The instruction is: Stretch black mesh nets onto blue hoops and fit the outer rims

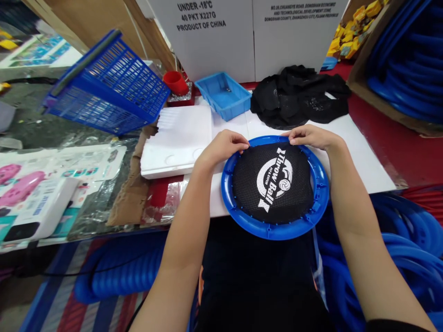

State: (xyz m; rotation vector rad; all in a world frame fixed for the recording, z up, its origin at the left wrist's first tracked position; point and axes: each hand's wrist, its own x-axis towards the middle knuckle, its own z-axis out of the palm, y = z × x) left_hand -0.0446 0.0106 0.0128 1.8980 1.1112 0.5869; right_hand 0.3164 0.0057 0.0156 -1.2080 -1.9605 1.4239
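A round blue plastic ring [320, 193] lies on the white board [360, 161] in front of me, partly over its near edge. A black mesh disc [273, 182] printed "Throw Ball" fills the ring. My left hand [224, 146] pinches the mesh at the ring's far left rim. On the far right rim, my right hand [311, 136] presses the mesh edge with bent fingers. Both hands touch the mesh and the ring.
A pile of black mesh pieces [299, 97] lies behind the ring. A small blue tray [223, 94], a red cup [176, 82] and a tilted blue basket [107, 85] stand at the back left. White foam [176, 138] sits left. Stacks of blue rings [404, 258] lie right.
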